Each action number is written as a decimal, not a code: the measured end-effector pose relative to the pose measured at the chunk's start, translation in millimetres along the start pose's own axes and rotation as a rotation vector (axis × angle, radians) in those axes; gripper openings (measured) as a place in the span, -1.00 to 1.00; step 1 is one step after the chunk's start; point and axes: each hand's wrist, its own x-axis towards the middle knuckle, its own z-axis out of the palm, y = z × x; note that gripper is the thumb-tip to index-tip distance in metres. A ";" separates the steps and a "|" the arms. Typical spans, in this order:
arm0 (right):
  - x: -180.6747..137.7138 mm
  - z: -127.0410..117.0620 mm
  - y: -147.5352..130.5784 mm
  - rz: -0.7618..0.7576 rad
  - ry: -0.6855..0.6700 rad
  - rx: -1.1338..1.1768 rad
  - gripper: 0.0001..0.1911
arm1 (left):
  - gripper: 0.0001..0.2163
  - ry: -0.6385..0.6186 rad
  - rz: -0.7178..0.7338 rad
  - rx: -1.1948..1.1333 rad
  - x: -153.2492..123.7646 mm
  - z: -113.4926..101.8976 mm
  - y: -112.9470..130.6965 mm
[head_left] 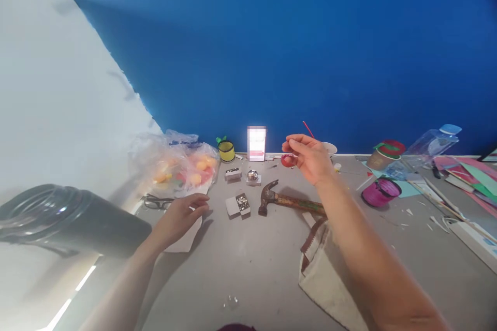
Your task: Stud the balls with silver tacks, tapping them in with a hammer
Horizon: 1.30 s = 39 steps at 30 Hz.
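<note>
My left hand [186, 214] is open over the left side of the table, thumb apart from the loosely bent fingers, beside black-framed glasses [157, 201] and a white sheet [186, 241]. Raised near the wall, my right hand [310, 158] has its fingers bent together in a pinch; what they hold, if anything, is too small to make out. A red round thing [288, 161] shows just under those fingers; whether it is touched I cannot tell. Between the hands are a small white box [233, 207] of shiny metal bits and a claw hammer [291, 201] lying on its side.
At the back stand a lit phone [257, 144] and a yellow cup [227, 150]. A plastic bag [186, 165] and dark tumbler [97, 220] are left. A cloth pouch [330, 274], magenta cup [381, 192] and clear bottle [430, 147] are right. Glassy bits [232, 301] lie in front.
</note>
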 end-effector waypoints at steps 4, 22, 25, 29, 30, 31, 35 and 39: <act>-23.3 11.3 14.8 0.037 -0.121 -0.119 -0.79 | -0.63 0.046 0.020 0.024 10.2 -1.6 9.9; -85.3 8.8 133.2 -0.519 -0.479 -0.886 -0.70 | -0.57 0.423 -0.279 -0.089 -9.7 2.6 -23.3; -84.3 6.5 129.2 -0.597 -0.443 -0.888 -0.71 | -0.60 0.411 -0.362 0.004 25.0 -2.9 -25.4; -79.4 2.4 126.0 -0.645 -0.391 -0.899 -0.70 | -0.68 0.382 -0.402 0.135 62.3 -9.4 -35.1; -78.2 1.6 126.1 -0.648 -0.388 -0.902 -0.69 | -0.71 0.369 -0.411 0.173 68.5 -10.9 -37.3; -77.2 0.9 126.7 -0.646 -0.390 -0.907 -0.68 | -0.73 0.362 -0.419 0.210 73.5 -12.3 -39.0; -76.4 0.5 130.9 -0.630 -0.404 -0.933 -0.65 | -0.64 0.381 -0.427 0.325 87.3 -18.3 -40.0; -76.2 1.1 133.4 -0.629 -0.422 -0.938 -0.65 | -0.63 0.413 -0.462 0.424 102.9 -25.1 -35.6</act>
